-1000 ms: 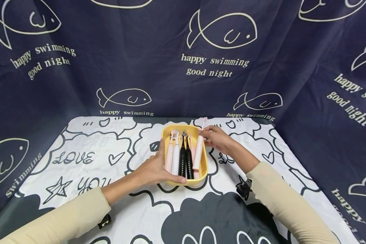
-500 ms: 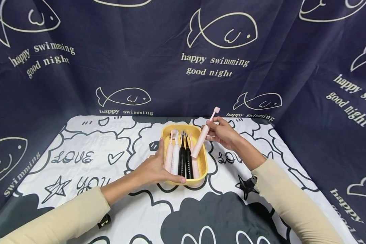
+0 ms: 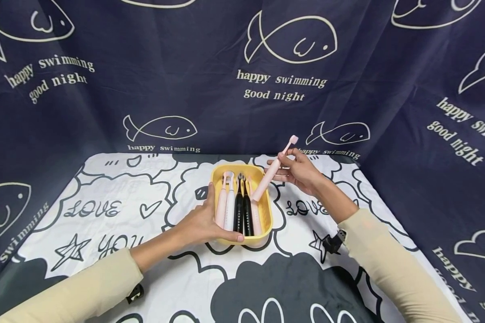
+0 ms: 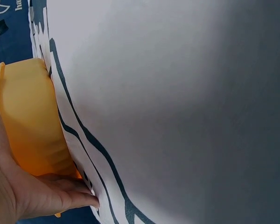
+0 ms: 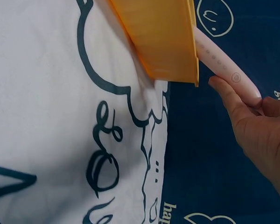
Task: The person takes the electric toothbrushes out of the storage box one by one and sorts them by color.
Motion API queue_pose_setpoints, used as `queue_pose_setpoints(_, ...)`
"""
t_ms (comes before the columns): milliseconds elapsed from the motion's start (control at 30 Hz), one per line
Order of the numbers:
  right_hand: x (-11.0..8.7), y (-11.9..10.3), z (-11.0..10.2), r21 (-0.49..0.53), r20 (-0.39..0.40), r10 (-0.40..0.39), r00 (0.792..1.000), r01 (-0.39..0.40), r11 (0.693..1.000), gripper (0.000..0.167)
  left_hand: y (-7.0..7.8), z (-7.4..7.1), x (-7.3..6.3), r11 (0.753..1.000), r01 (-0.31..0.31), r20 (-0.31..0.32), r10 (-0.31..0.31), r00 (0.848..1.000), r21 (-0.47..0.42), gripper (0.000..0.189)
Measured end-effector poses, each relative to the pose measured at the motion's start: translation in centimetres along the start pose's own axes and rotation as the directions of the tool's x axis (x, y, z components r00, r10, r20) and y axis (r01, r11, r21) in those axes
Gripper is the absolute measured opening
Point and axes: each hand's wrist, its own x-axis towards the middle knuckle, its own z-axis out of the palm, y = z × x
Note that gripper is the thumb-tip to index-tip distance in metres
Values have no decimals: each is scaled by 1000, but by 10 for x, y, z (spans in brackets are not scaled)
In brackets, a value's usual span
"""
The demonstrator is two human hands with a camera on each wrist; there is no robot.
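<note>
A yellow plastic bin (image 3: 269, 215) stands mid-table in the head view. Inside, side by side, lie a pink electric toothbrush (image 3: 221, 208), a white one (image 3: 229, 211), two black ones (image 3: 243, 211) and another pink one (image 3: 256, 219). My left hand (image 3: 204, 224) holds the bin round its near left corner, thumb on the near rim; the left wrist view shows the fingers against the yellow wall (image 4: 35, 116). My right hand (image 3: 303, 172) pinches a pink electric toothbrush (image 3: 266, 180) near its neck, brush head up. Its tilted handle's lower end is over the bin's right part.
A white cloth with black drawings (image 3: 117, 206) covers the table. Behind it and at both sides hangs a dark blue fish-print curtain (image 3: 222, 89). Black straps (image 3: 334, 242) show beneath both sleeves.
My right hand has lifted the pink toothbrush up and rightward out of the bin, tilting it. My left hand stays on the bin. The head view has shifted slightly.
</note>
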Motion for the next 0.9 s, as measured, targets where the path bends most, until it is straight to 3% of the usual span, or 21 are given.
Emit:
queue_pose_setpoints(433,-5,-13,-16,0,8,-37,999,37,999,13,1,-2,0,1000,-21,6,21,1000,-15,184)
queue_pose_setpoints(900,-12,-27,-35,43,-12,-58,998,59,997,17,-1,-2,1,999,-5,3,5,1000,38,186)
